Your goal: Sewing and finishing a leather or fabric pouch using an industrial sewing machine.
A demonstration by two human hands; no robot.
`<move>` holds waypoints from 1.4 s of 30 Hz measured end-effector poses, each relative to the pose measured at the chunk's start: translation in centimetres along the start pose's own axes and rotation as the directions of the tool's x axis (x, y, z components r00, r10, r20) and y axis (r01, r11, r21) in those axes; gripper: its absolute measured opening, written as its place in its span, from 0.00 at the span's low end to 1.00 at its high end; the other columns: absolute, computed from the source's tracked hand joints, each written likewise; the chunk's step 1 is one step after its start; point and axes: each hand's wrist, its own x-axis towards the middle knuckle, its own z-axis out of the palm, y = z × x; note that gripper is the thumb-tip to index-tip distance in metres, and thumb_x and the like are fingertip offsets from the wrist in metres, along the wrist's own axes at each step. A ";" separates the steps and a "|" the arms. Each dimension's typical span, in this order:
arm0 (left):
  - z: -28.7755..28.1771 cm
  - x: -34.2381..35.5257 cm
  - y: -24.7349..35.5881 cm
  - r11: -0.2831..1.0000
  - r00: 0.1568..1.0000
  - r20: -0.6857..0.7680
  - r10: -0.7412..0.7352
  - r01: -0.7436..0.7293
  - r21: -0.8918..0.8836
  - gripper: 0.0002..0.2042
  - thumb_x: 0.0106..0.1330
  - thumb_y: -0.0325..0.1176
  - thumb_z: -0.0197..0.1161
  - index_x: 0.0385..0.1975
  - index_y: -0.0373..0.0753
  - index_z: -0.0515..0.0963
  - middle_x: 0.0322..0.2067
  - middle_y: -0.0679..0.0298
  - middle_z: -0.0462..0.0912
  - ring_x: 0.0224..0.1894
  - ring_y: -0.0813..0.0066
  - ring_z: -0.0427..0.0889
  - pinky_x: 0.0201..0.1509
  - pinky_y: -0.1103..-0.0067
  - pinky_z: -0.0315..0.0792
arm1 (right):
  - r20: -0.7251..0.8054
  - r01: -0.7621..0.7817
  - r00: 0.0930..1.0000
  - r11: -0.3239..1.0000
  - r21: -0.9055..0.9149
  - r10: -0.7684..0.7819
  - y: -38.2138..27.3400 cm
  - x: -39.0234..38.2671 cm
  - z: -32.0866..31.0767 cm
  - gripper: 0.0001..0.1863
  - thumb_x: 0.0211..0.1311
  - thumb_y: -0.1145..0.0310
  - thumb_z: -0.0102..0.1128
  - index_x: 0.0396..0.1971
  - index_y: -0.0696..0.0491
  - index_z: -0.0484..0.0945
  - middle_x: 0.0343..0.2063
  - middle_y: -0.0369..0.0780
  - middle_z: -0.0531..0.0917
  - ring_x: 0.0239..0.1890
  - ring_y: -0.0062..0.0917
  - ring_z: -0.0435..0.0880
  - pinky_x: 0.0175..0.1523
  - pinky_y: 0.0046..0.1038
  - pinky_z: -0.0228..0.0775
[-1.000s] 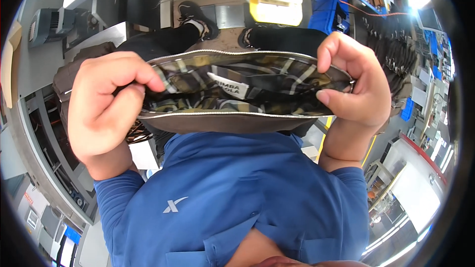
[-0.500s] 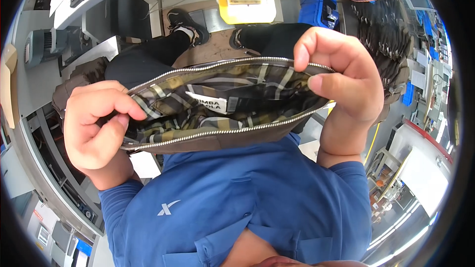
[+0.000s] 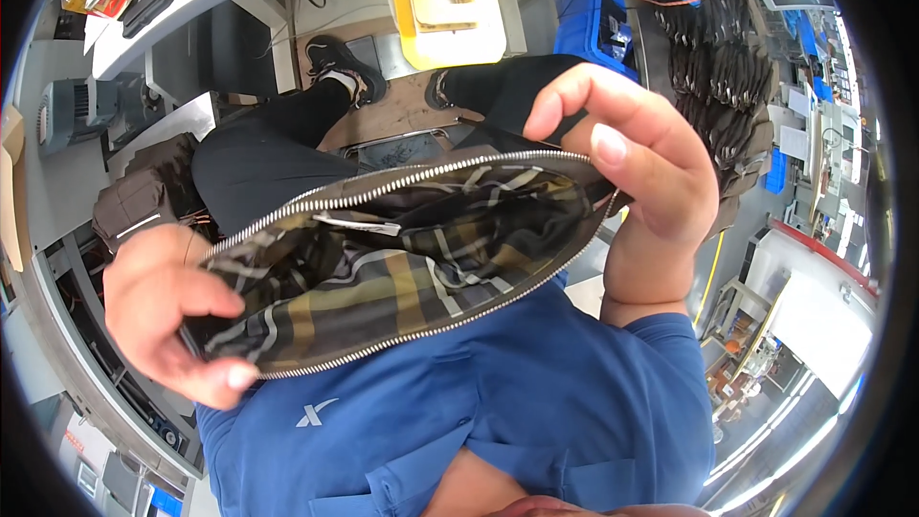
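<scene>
A dark brown zip pouch (image 3: 383,268) is held up in front of my body, its mouth gaping wide. A silver-toothed zipper runs round the rim, and a plaid lining in olive, black and white shows inside. Against the inner far wall a white label (image 3: 359,226) is seen nearly edge-on. My left hand (image 3: 168,311) grips the pouch's left end, thumb at the near zipper edge and fingers curled over the lining. At the other end, my right hand (image 3: 651,158) pinches the corner between thumb and fingers. The pouch's outer bottom is hidden.
A yellow-and-white machine part (image 3: 445,38) juts out ahead above the floor. Beyond my right hand stand a blue bin (image 3: 593,24) and piles of dark brown pieces (image 3: 718,77). More brown pieces (image 3: 144,191) are stacked at left, near a grey motor (image 3: 77,115) under the white table (image 3: 144,33).
The pouch has tipped so its lining's near side shows more and its label less. Its mouth is wider. My left hand has moved down and spread its thumb toward the near edge.
</scene>
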 end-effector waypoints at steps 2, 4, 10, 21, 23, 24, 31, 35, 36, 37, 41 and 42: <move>-1.3 0.5 -0.7 0.972 0.964 0.133 0.232 -0.224 -0.068 0.26 0.39 0.51 0.82 0.22 0.34 0.78 0.18 0.64 0.70 0.15 0.73 0.65 0.20 0.77 0.51 | -0.002 0.004 1.000 0.997 -0.071 -0.004 -0.5 -0.3 -0.6 0.25 0.54 0.56 0.61 0.36 0.67 0.77 0.19 0.30 0.75 0.23 0.11 0.66 0.30 0.16 0.50; -1.0 1.1 0.0 0.970 0.965 0.102 0.241 -0.240 -0.023 0.28 0.37 0.54 0.83 0.22 0.35 0.76 0.18 0.67 0.67 0.15 0.75 0.61 0.21 0.77 0.47 | 0.158 0.050 0.987 0.992 -0.117 -0.031 0.2 -0.5 -1.8 0.16 0.66 0.62 0.59 0.44 0.60 0.80 0.21 0.25 0.71 0.27 0.09 0.65 0.33 0.16 0.53; -0.4 0.9 0.5 0.905 0.920 0.003 0.392 -0.386 0.179 0.27 0.42 0.56 0.81 0.21 0.38 0.75 0.18 0.70 0.63 0.15 0.79 0.59 0.21 0.77 0.46 | 0.165 0.139 0.981 0.966 -0.219 -0.104 0.4 -0.4 -0.7 0.18 0.58 0.64 0.66 0.43 0.61 0.81 0.14 0.26 0.67 0.20 0.11 0.61 0.27 0.20 0.50; 0.7 -0.4 1.2 0.823 0.983 -0.050 0.178 -0.121 0.556 0.27 0.33 0.48 0.83 0.24 0.34 0.78 0.23 0.58 0.75 0.19 0.66 0.72 0.20 0.76 0.62 | 0.088 0.235 0.966 0.678 -0.696 -0.245 0.4 -0.1 1.3 0.16 0.41 0.82 0.66 0.34 0.54 0.83 0.14 0.35 0.69 0.16 0.22 0.68 0.25 0.25 0.58; 0.5 -1.2 1.3 0.783 0.994 -0.108 -0.004 0.071 0.617 0.22 0.40 0.44 0.81 0.25 0.35 0.78 0.25 0.58 0.77 0.24 0.62 0.77 0.24 0.75 0.68 | 0.163 0.329 0.939 0.658 -0.678 -0.302 1.6 0.7 2.0 0.14 0.43 0.82 0.65 0.34 0.54 0.82 0.15 0.36 0.72 0.17 0.25 0.71 0.25 0.26 0.61; 0.1 -1.8 -0.1 0.794 0.993 -0.111 -0.041 0.100 0.600 0.18 0.45 0.40 0.79 0.25 0.35 0.78 0.26 0.57 0.78 0.26 0.61 0.79 0.26 0.75 0.71 | 0.209 0.397 0.912 0.629 -0.668 -0.354 2.4 1.0 2.4 0.13 0.45 0.82 0.65 0.33 0.54 0.81 0.16 0.37 0.74 0.18 0.28 0.75 0.26 0.27 0.64; 0.2 -9.4 -3.8 0.659 0.758 -0.619 -0.208 0.576 0.483 0.15 0.47 0.12 0.63 0.34 0.36 0.75 0.35 0.57 0.79 0.33 0.61 0.80 0.35 0.76 0.74 | 0.435 0.790 0.511 0.206 -0.577 -0.742 11.3 4.8 7.6 0.12 0.46 0.80 0.64 0.33 0.53 0.81 0.17 0.33 0.71 0.18 0.26 0.72 0.28 0.30 0.64; 1.0 -17.8 -5.3 0.446 0.812 -0.524 -0.259 0.581 0.680 0.14 0.50 0.12 0.60 0.35 0.35 0.77 0.48 0.52 0.76 0.45 0.59 0.80 0.42 0.75 0.76 | 0.742 0.867 0.489 0.163 -0.471 -0.459 17.7 5.8 10.2 0.14 0.53 0.62 0.69 0.39 0.49 0.81 0.24 0.34 0.75 0.26 0.27 0.77 0.32 0.33 0.69; 1.6 -19.9 -5.5 0.479 0.775 -0.514 -0.367 0.631 0.610 0.13 0.50 0.13 0.60 0.35 0.35 0.77 0.51 0.51 0.74 0.47 0.59 0.80 0.44 0.74 0.76 | 0.750 0.880 0.467 0.163 -0.445 -0.468 18.0 6.0 10.3 0.14 0.53 0.62 0.69 0.39 0.49 0.81 0.24 0.34 0.75 0.26 0.27 0.77 0.32 0.33 0.69; 2.5 -21.9 -5.5 0.534 0.654 -0.551 -0.519 0.751 0.388 0.12 0.51 0.13 0.59 0.35 0.34 0.77 0.54 0.50 0.72 0.50 0.59 0.80 0.48 0.73 0.76 | 0.768 0.867 0.499 0.248 -0.433 -0.402 18.2 6.3 10.2 0.14 0.55 0.60 0.69 0.38 0.50 0.80 0.25 0.35 0.76 0.28 0.29 0.78 0.34 0.34 0.70; 3.1 -24.6 -4.4 0.695 0.556 -0.539 -0.633 0.714 -0.079 0.23 0.52 0.29 0.72 0.48 0.37 0.71 0.63 0.50 0.66 0.59 0.59 0.76 0.57 0.65 0.75 | 0.598 0.715 0.688 0.529 -0.458 -0.411 16.6 8.5 11.3 0.29 0.52 0.53 0.75 0.47 0.55 0.75 0.44 0.47 0.77 0.45 0.41 0.80 0.51 0.38 0.74; 2.8 -23.4 -4.6 0.626 0.428 -0.563 -0.707 0.750 -0.215 0.33 0.53 0.34 0.75 0.59 0.39 0.67 0.65 0.53 0.64 0.62 0.56 0.74 0.60 0.61 0.73 | 0.551 0.631 0.755 0.623 -0.463 -0.356 16.1 9.5 12.0 0.35 0.50 0.53 0.76 0.54 0.56 0.73 0.53 0.49 0.76 0.54 0.44 0.79 0.60 0.40 0.72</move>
